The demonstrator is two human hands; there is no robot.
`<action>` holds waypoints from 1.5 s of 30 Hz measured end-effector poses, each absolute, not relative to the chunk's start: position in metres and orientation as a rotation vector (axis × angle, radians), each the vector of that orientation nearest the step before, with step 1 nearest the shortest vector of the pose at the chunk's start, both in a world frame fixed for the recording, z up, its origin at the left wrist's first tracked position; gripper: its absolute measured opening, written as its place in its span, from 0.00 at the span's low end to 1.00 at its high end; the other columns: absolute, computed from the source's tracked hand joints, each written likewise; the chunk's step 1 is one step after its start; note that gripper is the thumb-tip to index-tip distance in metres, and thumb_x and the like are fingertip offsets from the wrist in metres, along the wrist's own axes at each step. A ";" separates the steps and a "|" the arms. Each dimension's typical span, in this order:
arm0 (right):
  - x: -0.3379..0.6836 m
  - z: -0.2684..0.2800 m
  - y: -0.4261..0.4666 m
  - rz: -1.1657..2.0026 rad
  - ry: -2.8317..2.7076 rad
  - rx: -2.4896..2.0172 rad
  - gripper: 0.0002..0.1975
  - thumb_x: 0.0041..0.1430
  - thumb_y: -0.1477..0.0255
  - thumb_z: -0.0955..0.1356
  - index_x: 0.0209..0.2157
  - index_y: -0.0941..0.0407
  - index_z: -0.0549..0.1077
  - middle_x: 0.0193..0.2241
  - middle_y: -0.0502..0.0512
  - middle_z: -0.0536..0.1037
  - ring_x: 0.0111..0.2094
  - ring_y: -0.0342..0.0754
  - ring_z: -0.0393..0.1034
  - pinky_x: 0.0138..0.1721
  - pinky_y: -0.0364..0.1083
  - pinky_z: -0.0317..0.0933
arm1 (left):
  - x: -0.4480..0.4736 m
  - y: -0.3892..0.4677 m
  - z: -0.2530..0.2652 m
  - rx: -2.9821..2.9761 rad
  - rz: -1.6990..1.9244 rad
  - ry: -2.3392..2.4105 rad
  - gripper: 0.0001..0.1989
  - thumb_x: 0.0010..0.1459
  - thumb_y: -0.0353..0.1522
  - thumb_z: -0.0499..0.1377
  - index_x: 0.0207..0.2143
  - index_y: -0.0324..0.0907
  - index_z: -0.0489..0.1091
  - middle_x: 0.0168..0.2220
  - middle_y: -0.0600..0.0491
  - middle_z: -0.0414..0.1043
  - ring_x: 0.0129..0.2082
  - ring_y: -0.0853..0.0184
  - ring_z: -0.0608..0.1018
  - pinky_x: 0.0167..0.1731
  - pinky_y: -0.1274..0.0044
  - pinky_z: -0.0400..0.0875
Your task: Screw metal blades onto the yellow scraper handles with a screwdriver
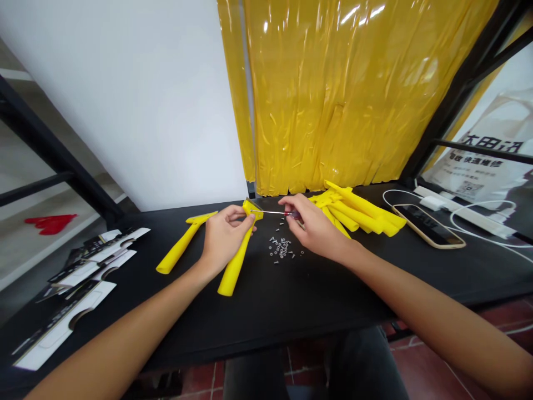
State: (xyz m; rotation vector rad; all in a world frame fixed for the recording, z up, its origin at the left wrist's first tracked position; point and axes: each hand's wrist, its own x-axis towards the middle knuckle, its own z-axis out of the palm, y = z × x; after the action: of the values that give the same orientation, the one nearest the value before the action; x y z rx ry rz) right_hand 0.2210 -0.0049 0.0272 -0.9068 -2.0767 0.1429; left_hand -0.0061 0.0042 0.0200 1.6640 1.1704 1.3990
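Note:
My left hand is closed around a yellow plastic scraper, near its wide head. The handle slants down toward the table's front edge. In my right hand is a screwdriver, its thin metal shaft pointing left. The tip meets the scraper's head, as far as I can see; any screw there is too small to make out. Left of my left hand lies another yellow scraper. Small screws and nuts are scattered on the black table between my forearms.
A pile of yellow scrapers lies behind my right hand. Farther right are a phone, a white cable and a white power strip. Printed card sleeves cover the table's left end. A yellow plastic curtain hangs behind.

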 end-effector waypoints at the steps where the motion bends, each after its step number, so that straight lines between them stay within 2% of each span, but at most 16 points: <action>1: 0.221 0.029 -0.005 0.156 -2.048 -0.893 0.14 0.67 0.75 0.62 0.53 0.54 0.69 0.44 0.59 0.73 0.45 0.50 0.70 0.48 0.49 0.65 | -0.007 0.005 0.020 1.662 1.407 1.171 0.11 0.54 0.37 0.67 0.35 0.40 0.72 0.34 0.48 0.81 0.29 0.62 0.83 0.31 0.73 0.80; 3: 0.222 0.031 -0.005 0.153 -1.999 -0.900 0.10 0.68 0.74 0.62 0.48 0.53 0.71 0.44 0.58 0.75 0.46 0.51 0.71 0.49 0.50 0.65 | -0.007 0.006 0.020 1.664 1.406 1.171 0.11 0.54 0.37 0.67 0.35 0.40 0.72 0.34 0.48 0.81 0.29 0.62 0.83 0.30 0.74 0.80; 6: 0.222 0.031 -0.006 0.151 -1.994 -0.976 0.08 0.68 0.71 0.64 0.46 0.53 0.72 0.43 0.56 0.79 0.44 0.51 0.74 0.46 0.49 0.65 | -0.007 0.006 0.019 1.670 1.405 1.180 0.11 0.54 0.37 0.66 0.34 0.40 0.71 0.34 0.48 0.81 0.29 0.62 0.83 0.30 0.74 0.79; 10: 0.221 0.029 -0.006 0.155 -2.075 -1.161 0.12 0.70 0.63 0.62 0.43 0.55 0.74 0.35 0.55 0.81 0.34 0.50 0.75 0.36 0.47 0.62 | -0.009 0.007 0.018 1.720 1.451 1.204 0.11 0.55 0.37 0.66 0.35 0.40 0.71 0.36 0.48 0.81 0.30 0.62 0.83 0.31 0.75 0.79; 14: 0.222 0.028 -0.006 0.200 -2.092 -1.179 0.20 0.72 0.62 0.57 0.33 0.55 0.73 0.29 0.53 0.79 0.31 0.48 0.73 0.36 0.47 0.59 | -0.010 0.007 0.018 1.772 1.445 1.210 0.11 0.55 0.38 0.65 0.36 0.40 0.71 0.36 0.49 0.81 0.31 0.62 0.83 0.33 0.74 0.79; 17: 0.223 0.030 -0.007 0.292 -2.056 -1.123 0.12 0.70 0.62 0.60 0.42 0.54 0.69 0.33 0.54 0.79 0.33 0.48 0.73 0.34 0.46 0.59 | -0.010 0.008 0.017 1.762 1.439 1.209 0.11 0.55 0.38 0.65 0.36 0.40 0.71 0.35 0.49 0.81 0.30 0.62 0.83 0.32 0.74 0.79; 19: 0.224 0.031 -0.006 0.323 -2.039 -1.083 0.11 0.69 0.63 0.62 0.47 0.54 0.66 0.37 0.55 0.78 0.36 0.49 0.72 0.35 0.45 0.60 | -0.010 0.008 0.017 1.746 1.437 1.208 0.12 0.55 0.38 0.65 0.35 0.40 0.71 0.35 0.49 0.81 0.30 0.62 0.83 0.32 0.74 0.79; 22: 0.225 0.031 -0.003 0.275 -2.041 -1.134 0.11 0.70 0.63 0.60 0.41 0.55 0.68 0.36 0.56 0.78 0.36 0.50 0.72 0.37 0.47 0.60 | -0.010 0.008 0.016 1.759 1.429 1.205 0.11 0.55 0.38 0.65 0.35 0.40 0.71 0.34 0.49 0.81 0.30 0.63 0.83 0.32 0.74 0.79; 25: 0.225 0.027 0.000 0.241 -2.068 -1.250 0.20 0.72 0.60 0.56 0.31 0.54 0.69 0.29 0.54 0.78 0.32 0.50 0.72 0.36 0.47 0.58 | -0.010 0.009 0.015 1.799 1.431 1.213 0.10 0.55 0.37 0.65 0.35 0.41 0.72 0.33 0.50 0.81 0.30 0.63 0.83 0.33 0.74 0.79; 27: 0.224 0.024 0.001 0.235 -2.077 -1.299 0.18 0.71 0.57 0.57 0.34 0.54 0.69 0.28 0.54 0.77 0.30 0.50 0.71 0.32 0.47 0.56 | -0.012 0.010 0.014 1.806 1.432 1.220 0.09 0.54 0.37 0.65 0.35 0.41 0.73 0.34 0.49 0.81 0.30 0.63 0.83 0.32 0.75 0.79; 30: 0.222 0.019 0.000 0.209 -2.083 -1.293 0.14 0.68 0.58 0.62 0.43 0.54 0.66 0.32 0.54 0.78 0.31 0.50 0.71 0.30 0.46 0.55 | -0.014 0.014 0.013 1.785 1.415 1.241 0.10 0.54 0.37 0.65 0.36 0.40 0.73 0.35 0.48 0.81 0.30 0.63 0.83 0.32 0.74 0.79; 33: 0.222 0.018 0.002 0.187 -2.140 -1.226 0.12 0.70 0.61 0.60 0.40 0.54 0.68 0.32 0.55 0.78 0.33 0.51 0.71 0.32 0.46 0.55 | -0.016 0.016 0.012 1.806 1.387 1.266 0.10 0.55 0.37 0.64 0.36 0.40 0.74 0.35 0.47 0.81 0.30 0.63 0.83 0.33 0.74 0.79; 37: 0.225 0.018 0.007 0.205 -2.153 -1.235 0.20 0.72 0.59 0.57 0.32 0.53 0.70 0.30 0.53 0.78 0.34 0.50 0.72 0.35 0.46 0.56 | -0.017 0.015 0.012 1.863 1.385 1.273 0.11 0.55 0.38 0.64 0.36 0.40 0.74 0.36 0.47 0.81 0.30 0.63 0.83 0.34 0.73 0.78; 40: 0.227 0.017 0.009 0.231 -2.107 -1.248 0.15 0.71 0.59 0.59 0.39 0.52 0.71 0.35 0.53 0.79 0.37 0.50 0.73 0.36 0.46 0.57 | -0.017 0.013 0.013 1.948 1.393 1.305 0.11 0.57 0.38 0.63 0.37 0.40 0.74 0.37 0.47 0.81 0.31 0.63 0.83 0.35 0.73 0.78; 42: 0.227 0.016 0.009 0.244 -2.057 -1.257 0.13 0.70 0.60 0.60 0.46 0.53 0.69 0.38 0.55 0.79 0.38 0.51 0.73 0.37 0.46 0.58 | -0.017 0.012 0.013 1.998 1.393 1.321 0.11 0.57 0.38 0.63 0.37 0.40 0.74 0.36 0.48 0.81 0.31 0.64 0.82 0.36 0.73 0.77; 45: 0.226 0.014 0.010 0.241 -2.049 -1.260 0.13 0.70 0.60 0.60 0.44 0.54 0.67 0.36 0.56 0.79 0.37 0.52 0.73 0.37 0.46 0.59 | -0.017 0.013 0.011 2.018 1.417 1.352 0.10 0.57 0.38 0.62 0.37 0.41 0.74 0.36 0.49 0.81 0.30 0.64 0.82 0.34 0.73 0.77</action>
State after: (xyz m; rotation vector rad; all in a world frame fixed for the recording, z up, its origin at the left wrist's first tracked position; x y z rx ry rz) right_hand 0.2265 0.0104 0.0136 -1.2602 -2.0487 0.2413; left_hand -0.0168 0.0125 0.0113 2.0180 1.3517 1.4171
